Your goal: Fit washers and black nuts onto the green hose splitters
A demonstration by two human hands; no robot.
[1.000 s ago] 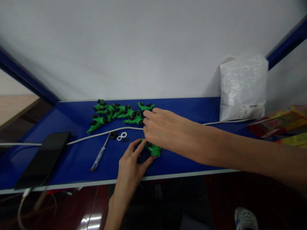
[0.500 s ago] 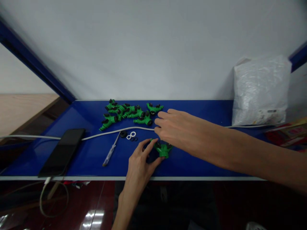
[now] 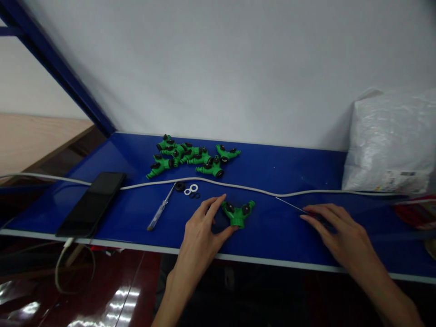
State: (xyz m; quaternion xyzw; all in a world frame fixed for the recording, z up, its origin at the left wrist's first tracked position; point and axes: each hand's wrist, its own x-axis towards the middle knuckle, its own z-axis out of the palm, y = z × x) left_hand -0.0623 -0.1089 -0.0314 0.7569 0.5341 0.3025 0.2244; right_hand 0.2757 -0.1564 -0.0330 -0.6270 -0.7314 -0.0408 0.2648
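Note:
A green Y-shaped hose splitter (image 3: 237, 216) with two black valve knobs rests on the blue table in front of me. My left hand (image 3: 204, 225) steadies it from the left, thumb at its lower collar and index finger by its left outlet. To the right, my right hand (image 3: 335, 229) is closed round the dark handle of a screwdriver (image 3: 292, 205), whose long thin shaft points left toward the splitter but stays apart from it. Most of the handle is hidden by the fingers.
Several green splitters (image 3: 184, 154) lie piled at the back. Left of my left hand are a clear-handled screwdriver (image 3: 158, 214), a black ring (image 3: 180, 186) and white washers (image 3: 194, 188). A white cable (image 3: 238, 186) crosses the table past a phone (image 3: 91, 204). A plastic parcel (image 3: 388, 145) stands right.
My right hand has drawn back from the splitter to the right, and the screwdriver in it now shows. My left hand stays at the splitter. The view has shifted and tilted slightly.

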